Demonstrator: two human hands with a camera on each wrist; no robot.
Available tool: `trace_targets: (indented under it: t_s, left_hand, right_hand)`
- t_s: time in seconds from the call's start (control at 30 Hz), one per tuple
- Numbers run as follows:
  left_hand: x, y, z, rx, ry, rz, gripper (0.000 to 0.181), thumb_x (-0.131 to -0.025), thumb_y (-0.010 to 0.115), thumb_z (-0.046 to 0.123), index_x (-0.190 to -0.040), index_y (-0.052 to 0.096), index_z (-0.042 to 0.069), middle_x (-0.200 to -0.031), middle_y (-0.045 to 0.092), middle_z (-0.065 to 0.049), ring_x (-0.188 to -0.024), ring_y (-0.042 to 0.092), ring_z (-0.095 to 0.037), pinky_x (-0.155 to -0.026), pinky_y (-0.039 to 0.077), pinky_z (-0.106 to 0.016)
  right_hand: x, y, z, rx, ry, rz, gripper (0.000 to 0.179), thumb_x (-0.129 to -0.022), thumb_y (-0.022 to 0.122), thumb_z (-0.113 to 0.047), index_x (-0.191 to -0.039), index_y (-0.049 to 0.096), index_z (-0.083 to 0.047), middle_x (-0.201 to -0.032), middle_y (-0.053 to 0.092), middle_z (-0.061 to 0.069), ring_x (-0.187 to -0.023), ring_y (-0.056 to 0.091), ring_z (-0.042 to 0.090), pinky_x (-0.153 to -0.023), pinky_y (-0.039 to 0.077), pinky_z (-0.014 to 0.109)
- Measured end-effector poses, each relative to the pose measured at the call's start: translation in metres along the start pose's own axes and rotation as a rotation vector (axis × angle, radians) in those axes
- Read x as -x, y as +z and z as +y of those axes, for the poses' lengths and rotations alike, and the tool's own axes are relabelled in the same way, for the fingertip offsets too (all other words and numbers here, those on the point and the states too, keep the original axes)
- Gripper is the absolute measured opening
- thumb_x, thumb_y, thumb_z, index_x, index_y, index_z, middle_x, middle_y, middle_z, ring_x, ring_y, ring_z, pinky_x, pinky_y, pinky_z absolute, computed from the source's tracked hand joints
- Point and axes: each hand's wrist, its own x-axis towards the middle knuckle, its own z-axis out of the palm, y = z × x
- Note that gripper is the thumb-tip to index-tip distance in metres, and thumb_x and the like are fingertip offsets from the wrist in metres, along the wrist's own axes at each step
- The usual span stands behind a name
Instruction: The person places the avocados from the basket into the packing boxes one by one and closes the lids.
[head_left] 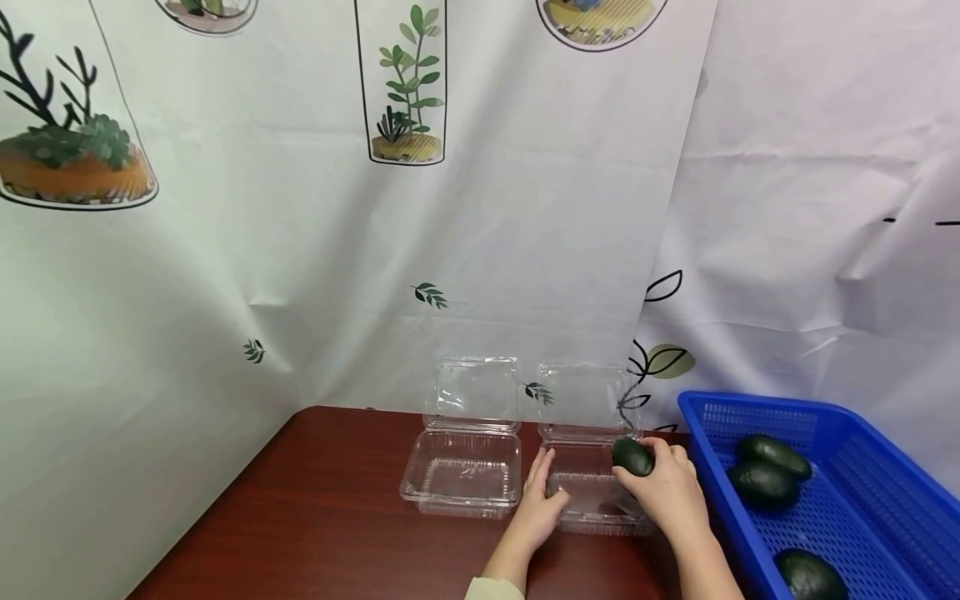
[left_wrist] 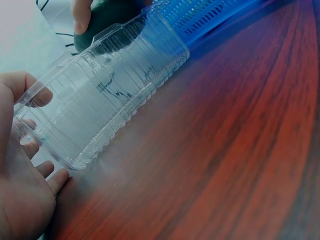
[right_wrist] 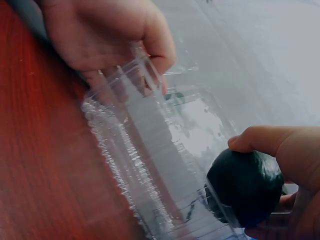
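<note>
My right hand [head_left: 671, 492] grips a dark green avocado [head_left: 632, 457] between thumb and fingers, over the right end of a clear plastic clamshell container [head_left: 603, 527]. In the right wrist view the avocado [right_wrist: 245, 187] overlaps the container's rim. At the container's left end is my left hand [head_left: 537, 510]. Its thumb hooks over the rim and the other fingers lie along the outside wall, as the left wrist view shows. The container's lid [head_left: 585, 398] stands raised at the back. No avocado shows inside the container.
A second clear clamshell container [head_left: 459, 502] stands to the left, its lid [head_left: 477, 390] also up. On the right, a blue plastic basket [head_left: 765, 398] holds several avocados [head_left: 763, 486]. Behind the reddish-brown table [head_left: 322, 500] hangs a white printed cloth [head_left: 525, 225].
</note>
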Motion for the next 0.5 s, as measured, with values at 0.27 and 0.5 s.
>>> trace_targets:
  t_s: [0.27,0.5]
  left_hand:
    - [0.001,0.000,0.001,-0.004,0.006,0.000,0.076,-0.070,0.054,0.005,-0.142,0.033,0.002,-0.150,0.020,-0.017,-0.133,0.017,-0.043,-0.101,0.019,-0.060]
    - [0.002,0.000,0.000,-0.007,-0.011,-0.006,0.076,-0.070,0.052,0.004,-0.143,0.032,0.003,-0.150,0.021,-0.016,-0.134,0.017,-0.041,-0.102,0.019,-0.058]
  right_hand:
    - [0.000,0.007,0.000,0.002,0.006,0.021,0.072,-0.073,0.072,-0.043,-0.123,0.047,0.003,-0.111,0.044,0.028,-0.100,0.043,0.045,-0.074,0.038,0.055]
    - [0.002,0.013,0.003,0.090,-0.005,0.033,0.072,-0.071,0.072,-0.045,-0.120,0.050,0.003,-0.109,0.048,0.028,-0.096,0.042,0.045,-0.074,0.033,0.054]
